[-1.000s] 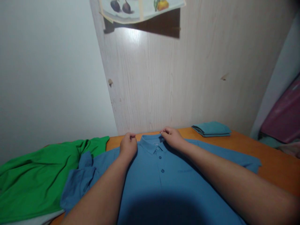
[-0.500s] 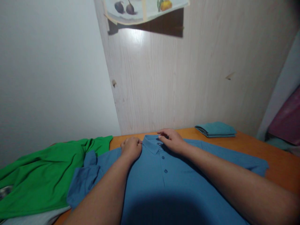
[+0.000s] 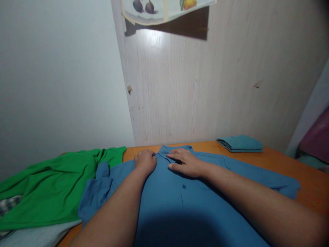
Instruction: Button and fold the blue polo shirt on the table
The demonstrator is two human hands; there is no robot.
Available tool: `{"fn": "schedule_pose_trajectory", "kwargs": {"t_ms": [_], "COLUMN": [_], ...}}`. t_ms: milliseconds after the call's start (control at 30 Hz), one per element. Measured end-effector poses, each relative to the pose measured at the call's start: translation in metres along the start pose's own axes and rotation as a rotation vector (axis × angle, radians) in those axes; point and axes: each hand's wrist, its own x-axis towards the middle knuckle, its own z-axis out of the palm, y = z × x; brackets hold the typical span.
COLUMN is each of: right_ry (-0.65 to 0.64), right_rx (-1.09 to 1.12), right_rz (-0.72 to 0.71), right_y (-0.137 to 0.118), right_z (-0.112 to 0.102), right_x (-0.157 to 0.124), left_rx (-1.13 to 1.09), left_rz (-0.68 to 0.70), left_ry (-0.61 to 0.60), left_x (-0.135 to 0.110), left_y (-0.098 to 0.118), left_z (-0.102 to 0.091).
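Observation:
A blue polo shirt (image 3: 163,195) lies spread front side up, its collar at the far end and a dark button showing on the placket. With its fingers curled, my left hand (image 3: 146,162) grips the shirt's shoulder just left of the collar. My right hand (image 3: 187,164) rests on the right part of the collar and the upper placket, fingers stretched and apart. It covers the upper buttons. The sleeve on the left is bunched up; the one on the right reaches out flat over the table.
A green garment (image 3: 56,185) lies at the left, with a light grey cloth (image 3: 38,236) under it. At the back right sits a folded teal cloth (image 3: 240,143) on the orange table (image 3: 277,164). A wall panel (image 3: 174,85) stands behind the table.
My right hand has come down from the collar's back edge onto its front and the upper placket, its fingers flatter. The left hand stays at the shoulder. The view has shifted slightly.

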Motion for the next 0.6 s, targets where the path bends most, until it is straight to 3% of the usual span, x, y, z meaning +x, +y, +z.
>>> {"fn": "schedule_pose_trajectory", "kwargs": {"t_ms": [200, 400, 500, 600], "right_ry": [0.007, 0.046, 0.221, 0.47], "right_rx": [-0.035, 0.012, 0.07, 0.084], "right_rz": [0.004, -0.029, 0.012, 0.194], "right_y": [-0.001, 0.001, 0.005, 0.013], "right_z": [0.001, 0.003, 0.0, -0.007], "right_x": [-0.001, -0.001, 0.003, 0.007], "left_rx": [0.023, 0.032, 0.041, 0.053], "left_rz": [0.035, 0.1, 0.056, 0.019], "left_ry": [0.063, 0.016, 0.014, 0.023], "left_x": [-0.003, -0.006, -0.006, -0.005], "left_y": [0.002, 0.004, 0.002, 0.0], "left_z": [-0.002, -0.001, -0.002, -0.002]}}
